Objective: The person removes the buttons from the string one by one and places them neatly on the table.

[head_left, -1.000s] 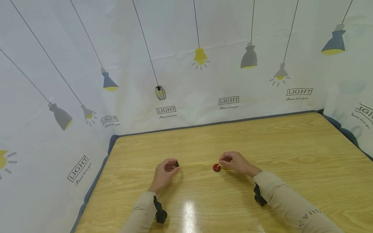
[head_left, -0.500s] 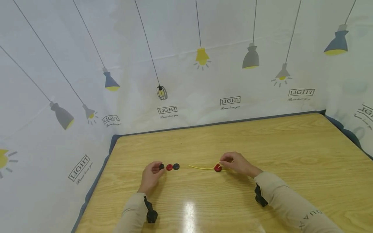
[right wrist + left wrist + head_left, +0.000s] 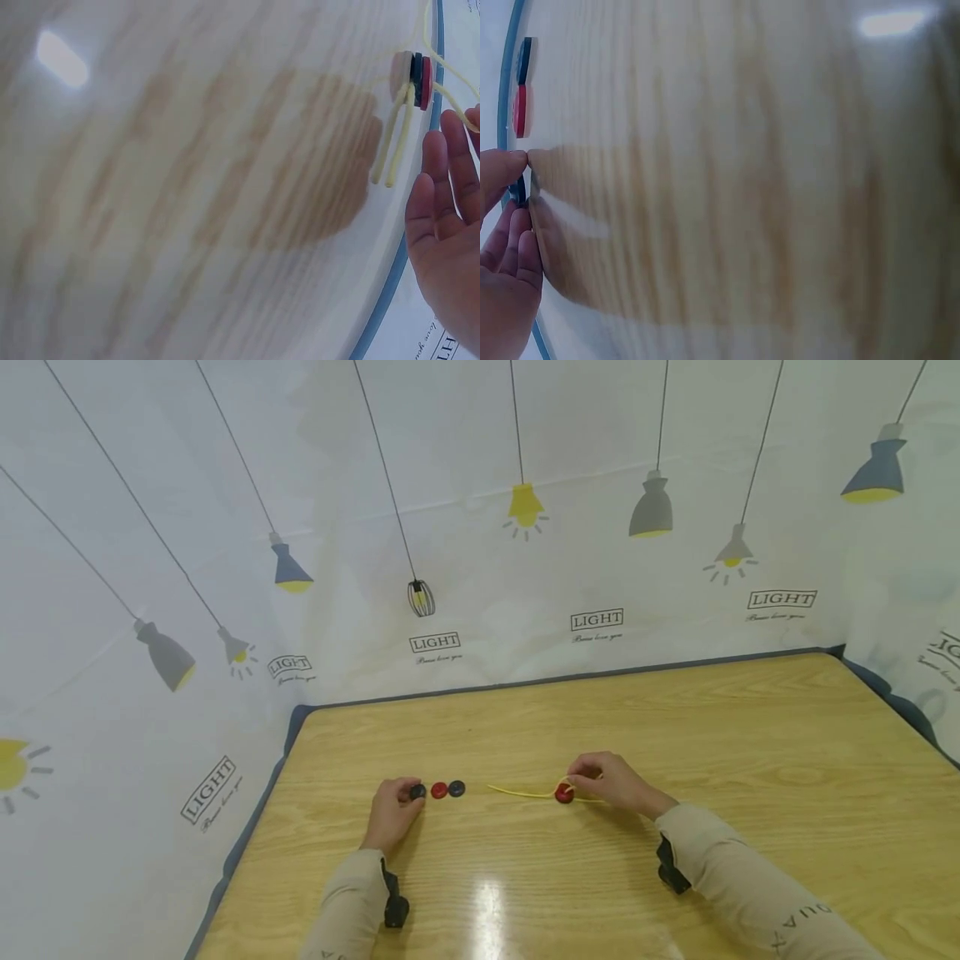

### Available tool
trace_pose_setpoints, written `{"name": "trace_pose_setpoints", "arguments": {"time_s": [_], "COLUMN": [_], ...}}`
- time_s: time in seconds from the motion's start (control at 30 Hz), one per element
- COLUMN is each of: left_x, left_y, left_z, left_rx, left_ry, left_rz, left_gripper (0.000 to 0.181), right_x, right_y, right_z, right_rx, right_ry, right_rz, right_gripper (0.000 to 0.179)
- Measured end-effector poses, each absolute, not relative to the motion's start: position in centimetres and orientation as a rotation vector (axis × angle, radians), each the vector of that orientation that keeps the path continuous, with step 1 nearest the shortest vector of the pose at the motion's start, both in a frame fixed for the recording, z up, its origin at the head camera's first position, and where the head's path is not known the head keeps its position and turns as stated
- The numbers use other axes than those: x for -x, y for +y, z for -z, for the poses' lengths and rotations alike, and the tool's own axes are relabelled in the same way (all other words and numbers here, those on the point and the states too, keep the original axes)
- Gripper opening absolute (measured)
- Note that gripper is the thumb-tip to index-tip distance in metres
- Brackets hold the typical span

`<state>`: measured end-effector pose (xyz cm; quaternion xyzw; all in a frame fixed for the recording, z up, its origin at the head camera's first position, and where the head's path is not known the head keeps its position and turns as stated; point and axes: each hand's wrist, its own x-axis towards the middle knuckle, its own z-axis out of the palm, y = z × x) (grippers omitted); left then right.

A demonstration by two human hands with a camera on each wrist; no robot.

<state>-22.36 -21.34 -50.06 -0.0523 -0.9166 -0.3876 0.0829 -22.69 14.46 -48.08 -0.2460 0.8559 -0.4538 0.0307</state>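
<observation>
My left hand (image 3: pixel 392 814) pinches a black button (image 3: pixel 417 792) between thumb and fingers at the table, partly hidden by the fingers in the left wrist view. Just right of it lie a red button (image 3: pixel 438 790) and another black button (image 3: pixel 457 788), side by side. With thumb and fingertips my right hand (image 3: pixel 611 782) holds a yellow string (image 3: pixel 517 792) above a red button (image 3: pixel 564 794) that the string runs through. In the right wrist view this red button tops a small stack with a black button (image 3: pixel 417 79) beneath, and two string ends (image 3: pixel 398 142) hang out.
Both hands work over a wooden table (image 3: pixel 570 877) with a dark blue edge (image 3: pixel 487 686). A pale cloth (image 3: pixel 495 568) printed with lamps stands behind and at both sides. A black wrist mount (image 3: pixel 395 910) sits on each sleeve.
My left hand has let go of a black button beside the red one and shifted left to another black button. The string's free end now lies slack; my right hand has barely moved.
</observation>
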Motion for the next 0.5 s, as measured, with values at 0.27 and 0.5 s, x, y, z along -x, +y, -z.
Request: {"name": "trace_pose_setpoints", "arguments": {"time_s": [0.27,0.5], "left_x": [22.53,22.77], "left_y": [-21.35,-21.36], "left_z": [49.94,49.97], "left_rx": [0.187,0.141], "left_ry": [-2.747,-2.741], "left_rz": [1.186,1.246], "left_gripper": [0.027,0.027], "right_x": [22.80,22.80], "right_y": [14.63,14.60], "right_z": [48.40,48.47], "right_rx": [0.765,0.759], "right_ry": [2.649,2.650], "right_rz": [1.392,1.396], "right_gripper": [0.010,0.010]}}
